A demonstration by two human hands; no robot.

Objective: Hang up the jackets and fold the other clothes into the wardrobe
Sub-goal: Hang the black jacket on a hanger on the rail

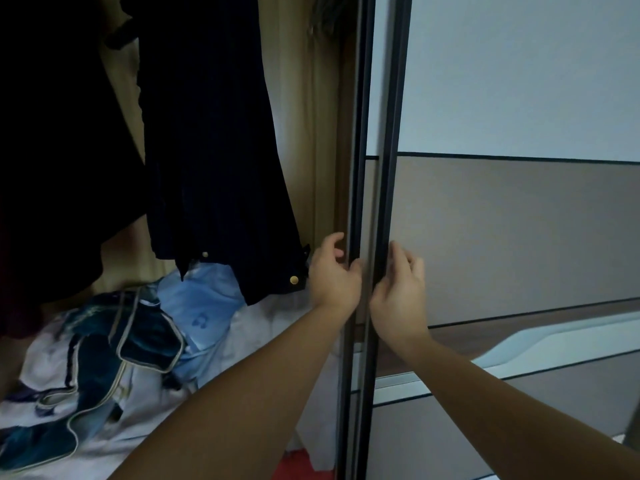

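Grips (333, 276) (399, 293) curled, seemingly round door edges (357, 150)

Narrow gap between jacket (214, 133) and door (362, 168)

Jacket (214, 133) hangs left of door (519, 220); clothes (121, 341) below (inside wardrobe (298, 133)).

Two hands (332, 275) (398, 292), two hanging jackets (214, 133) (52, 150), two sliding doors (519, 220) (372, 202)
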